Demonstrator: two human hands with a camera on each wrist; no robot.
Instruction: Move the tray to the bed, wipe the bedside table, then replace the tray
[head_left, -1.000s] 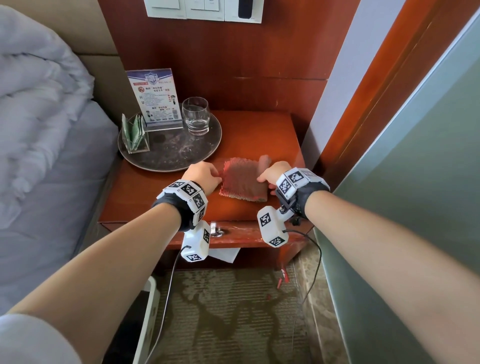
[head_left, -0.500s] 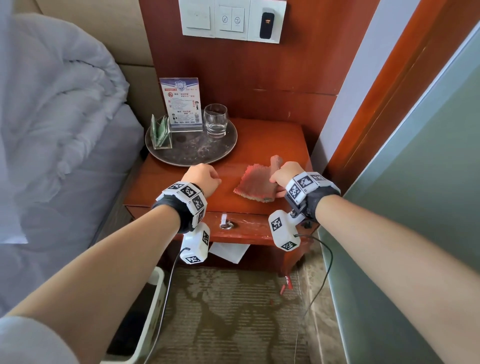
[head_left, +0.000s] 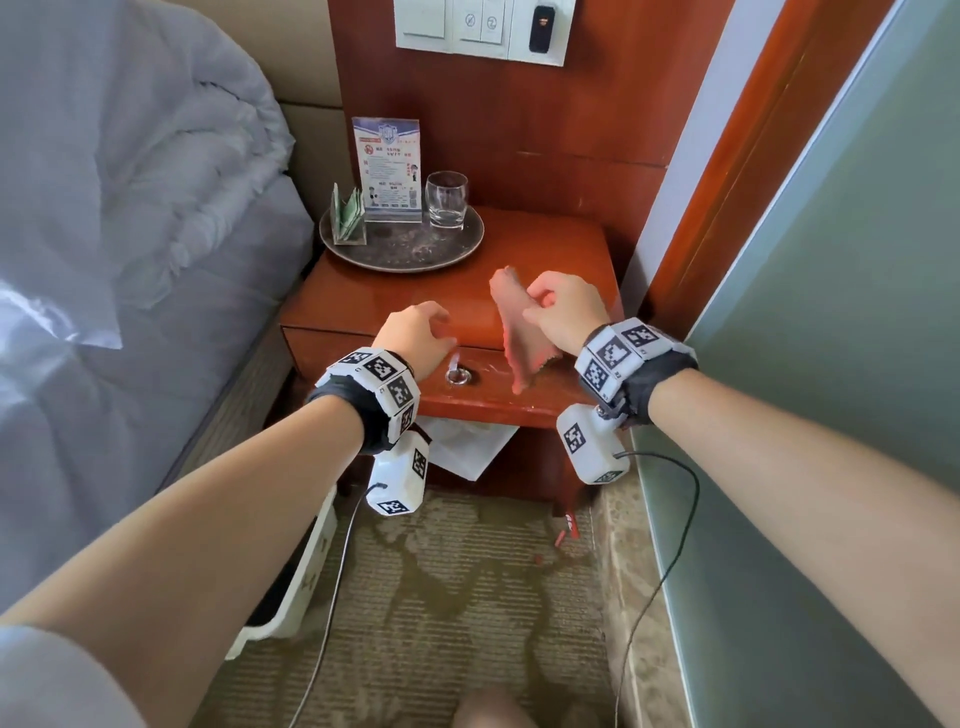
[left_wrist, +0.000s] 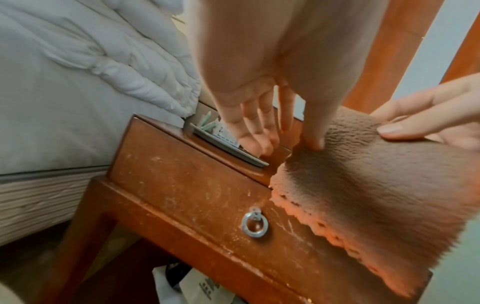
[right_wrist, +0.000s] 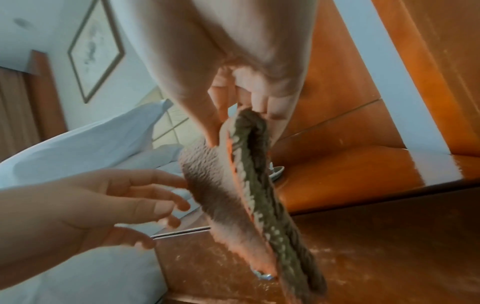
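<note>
Right hand (head_left: 563, 306): pinches cloth (head_left: 519, 332), now lifted off bedside table (head_left: 561, 244).
Left hand (head_left: 415, 338): has let go, fingers loose.
Tray (head_left: 400, 257): still far-left, unmoved; wiping premature.

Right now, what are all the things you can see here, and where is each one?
bedside table: one, red-brown wood, between the bed and the wall
tray: one, round, dark grey, back left of the table top
glass: one, clear, standing on the tray
sign card: one, white and blue, upright at the back of the tray
packet holder: one, clear with green packets, left side of the tray
cloth: one, pinkish, hanging from the right hand over the table's front
ring pull: one, silver, on the drawer front
bed: one, white bedding, left of the table
switch panel: one, white, on the wall above
left hand: empty, fingers loose, near the cloth
right hand: pinches the cloth
</note>
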